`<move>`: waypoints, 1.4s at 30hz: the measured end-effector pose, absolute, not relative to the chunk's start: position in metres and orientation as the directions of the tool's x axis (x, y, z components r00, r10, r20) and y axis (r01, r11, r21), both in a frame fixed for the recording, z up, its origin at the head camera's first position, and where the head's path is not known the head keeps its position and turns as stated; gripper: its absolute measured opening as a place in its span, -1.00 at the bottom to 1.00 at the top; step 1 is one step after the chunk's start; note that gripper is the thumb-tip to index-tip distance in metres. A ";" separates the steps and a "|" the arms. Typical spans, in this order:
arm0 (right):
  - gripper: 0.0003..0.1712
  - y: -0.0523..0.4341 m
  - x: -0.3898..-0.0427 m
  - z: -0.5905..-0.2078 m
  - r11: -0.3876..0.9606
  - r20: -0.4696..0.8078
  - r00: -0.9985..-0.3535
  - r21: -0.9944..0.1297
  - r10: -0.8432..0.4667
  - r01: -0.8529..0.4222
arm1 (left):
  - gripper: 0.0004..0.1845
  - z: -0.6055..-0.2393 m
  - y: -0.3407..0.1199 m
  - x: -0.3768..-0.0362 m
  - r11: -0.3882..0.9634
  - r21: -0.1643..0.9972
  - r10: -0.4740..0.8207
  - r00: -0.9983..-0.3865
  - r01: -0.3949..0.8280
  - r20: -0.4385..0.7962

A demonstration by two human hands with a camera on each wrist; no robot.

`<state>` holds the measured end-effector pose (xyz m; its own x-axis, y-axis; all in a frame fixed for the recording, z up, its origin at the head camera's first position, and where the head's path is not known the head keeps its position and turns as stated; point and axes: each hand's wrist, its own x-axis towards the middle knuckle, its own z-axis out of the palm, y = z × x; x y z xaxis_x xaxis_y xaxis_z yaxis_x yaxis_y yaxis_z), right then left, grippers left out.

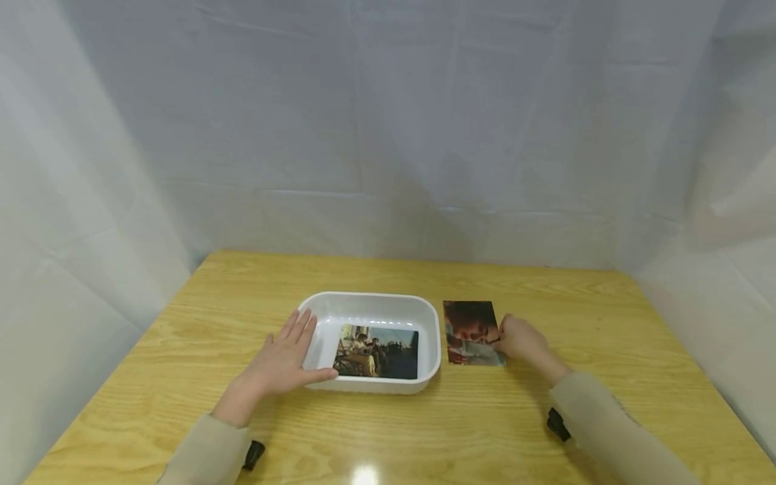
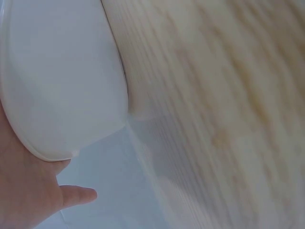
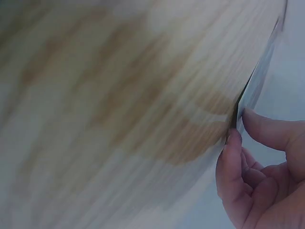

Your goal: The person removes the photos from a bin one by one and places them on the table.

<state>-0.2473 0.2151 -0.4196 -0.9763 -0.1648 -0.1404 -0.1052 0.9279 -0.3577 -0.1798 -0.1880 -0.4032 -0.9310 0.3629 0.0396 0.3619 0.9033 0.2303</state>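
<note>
A white rectangular basin (image 1: 370,303) with rounded corners stands on the table, a photo print (image 1: 378,351) of seated people lying inside it. My left hand (image 1: 289,357) rests on the basin's left rim, fingers straight and spread, thumb along the front edge; the left wrist view shows this hand (image 2: 28,186) against the rim. To the right of the basin is a second photo print (image 1: 471,330), dark and reddish with a face on it. My right hand (image 1: 524,340) pinches its right edge between thumb and curled fingers. In the right wrist view the photo (image 3: 255,81) appears edge-on.
The wooden table (image 1: 388,431) carries the basin and photos. Pale sheeting (image 1: 388,135) hangs behind the table and along both sides. Each sleeve has a small black device (image 1: 558,424) at the wrist.
</note>
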 end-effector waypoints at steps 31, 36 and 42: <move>-0.46 0.128 -0.236 -0.373 0.765 0.111 -0.890 -0.471 -0.442 -0.438 | 0.11 -0.407 -0.190 -0.182 0.904 0.220 0.365 -0.930 0.366 0.045; -0.33 0.103 -0.236 -0.377 0.756 0.095 -0.833 -0.372 -0.545 -0.538 | 0.11 -0.408 -0.191 -0.182 0.907 0.208 0.367 -0.929 0.367 0.040; -0.22 0.079 -0.238 -0.383 0.713 0.093 -0.764 -0.302 -0.638 -0.632 | 0.12 -0.408 -0.191 -0.181 0.908 0.210 0.365 -0.931 0.363 0.033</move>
